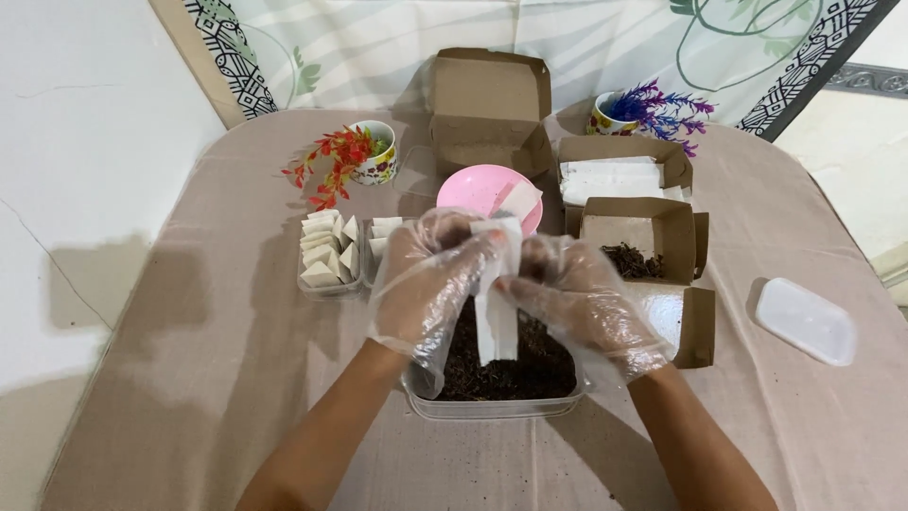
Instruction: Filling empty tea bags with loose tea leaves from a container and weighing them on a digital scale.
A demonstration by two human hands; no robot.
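Two gloved hands, the left hand (430,274) and the right hand (577,298), pinched a white paper sachet (496,317) at its top edge, fingers closed on it, above a clear plastic tub (492,409) of dark loose tea-like leaves. The sachet looked light, limp and easily torn, best held by its upper corners. Nearby on the desk (189,378), a tray (326,255) held folded sachets, and a cardboard box (636,248) held more leaves.

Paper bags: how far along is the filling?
Done: folded packets fill a small tray. In hand: left hand and right hand hold one white paper bag over the tub of dark dried leaves. Left: flat bags wait in a cardboard box.
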